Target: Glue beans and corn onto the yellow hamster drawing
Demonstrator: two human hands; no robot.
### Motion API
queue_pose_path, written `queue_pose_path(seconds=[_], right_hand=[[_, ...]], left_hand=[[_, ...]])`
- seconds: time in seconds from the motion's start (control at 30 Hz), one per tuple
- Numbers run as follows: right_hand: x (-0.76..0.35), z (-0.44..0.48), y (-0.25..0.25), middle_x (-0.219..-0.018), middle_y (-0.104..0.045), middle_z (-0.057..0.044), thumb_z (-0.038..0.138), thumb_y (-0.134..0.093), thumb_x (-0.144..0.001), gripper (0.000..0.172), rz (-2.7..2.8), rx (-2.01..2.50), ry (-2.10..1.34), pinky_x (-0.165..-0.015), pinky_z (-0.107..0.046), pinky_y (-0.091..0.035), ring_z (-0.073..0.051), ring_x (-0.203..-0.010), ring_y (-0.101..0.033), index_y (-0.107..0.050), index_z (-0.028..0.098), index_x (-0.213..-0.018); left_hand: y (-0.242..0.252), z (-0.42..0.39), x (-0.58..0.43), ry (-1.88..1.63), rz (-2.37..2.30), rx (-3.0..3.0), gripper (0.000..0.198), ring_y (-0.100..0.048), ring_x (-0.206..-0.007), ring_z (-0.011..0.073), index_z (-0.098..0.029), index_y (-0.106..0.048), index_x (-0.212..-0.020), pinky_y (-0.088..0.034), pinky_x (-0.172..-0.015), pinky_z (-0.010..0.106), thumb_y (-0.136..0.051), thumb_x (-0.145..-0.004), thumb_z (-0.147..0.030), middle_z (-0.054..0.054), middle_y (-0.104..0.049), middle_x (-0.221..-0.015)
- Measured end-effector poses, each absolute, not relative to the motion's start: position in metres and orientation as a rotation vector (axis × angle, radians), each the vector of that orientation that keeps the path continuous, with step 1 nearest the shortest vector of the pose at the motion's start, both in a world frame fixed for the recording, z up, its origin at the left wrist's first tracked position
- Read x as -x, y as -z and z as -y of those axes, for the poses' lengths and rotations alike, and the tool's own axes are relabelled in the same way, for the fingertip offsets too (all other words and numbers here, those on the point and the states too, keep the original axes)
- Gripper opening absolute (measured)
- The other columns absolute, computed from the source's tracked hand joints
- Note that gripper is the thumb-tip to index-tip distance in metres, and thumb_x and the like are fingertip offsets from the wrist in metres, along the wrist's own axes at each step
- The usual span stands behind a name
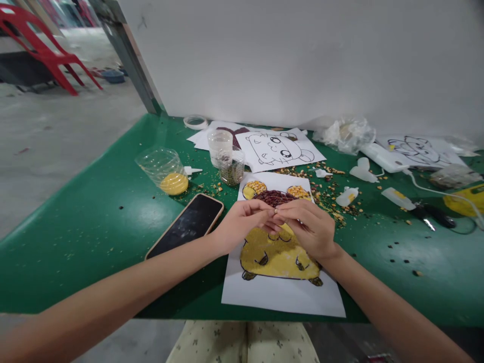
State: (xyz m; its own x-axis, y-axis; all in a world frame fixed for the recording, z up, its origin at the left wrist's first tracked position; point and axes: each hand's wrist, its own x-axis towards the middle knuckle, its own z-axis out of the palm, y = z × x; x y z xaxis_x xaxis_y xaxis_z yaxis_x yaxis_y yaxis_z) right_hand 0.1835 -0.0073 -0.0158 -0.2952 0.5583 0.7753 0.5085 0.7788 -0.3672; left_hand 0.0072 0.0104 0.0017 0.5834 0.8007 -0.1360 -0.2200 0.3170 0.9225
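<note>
Both grips (242,223) (312,231) touch just above the seed picture (282,259).

White hamster sheet (282,295), mostly filled with yellow grain (274,252), lies flat.

Green table (94,227), yellow-filled picture (280,254)

Phone (185,224), tipped cup (162,169) — red chair (45,50) behind
</note>
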Motion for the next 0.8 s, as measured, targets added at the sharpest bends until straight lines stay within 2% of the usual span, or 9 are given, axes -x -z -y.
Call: queue_pose_path(seconds=[0.23, 0.8], right_hand=[[-0.1824, 0.0085, 0.0132, -0.084, -0.068, -0.002, 0.006, -0.057, -0.078, 0.02, 1.945, 0.823, -0.101, -0.069, -0.028, -0.052, -0.014, -0.077, -0.064, -0.063, 0.023, -0.087], [-0.1851, 0.0085, 0.0125, -0.085, -0.068, -0.003, 0.008, -0.056, -0.079, 0.019, 1.984, 0.827, -0.112, -0.07, -0.028, -0.052, -0.015, -0.078, -0.064, -0.064, 0.022, -0.088]], left_hand=[[-0.0023, -0.0102, -0.0072, -0.73, -0.683, -1.044, 0.019, -0.066, -0.067, 0.0138, -0.011, -0.063, -0.078, -0.053, -0.069, 0.027, -0.063, -0.077, -0.03, 0.007, -0.07, -0.077], [-0.0059, -0.0101, -0.0074, -0.727, -0.708, -1.059, 0.017, -0.065, -0.064, 0.013, -0.01, -0.064, -0.077, -0.052, -0.067, 0.026, -0.063, -0.077, -0.027, 0.007, -0.069, -0.074]])
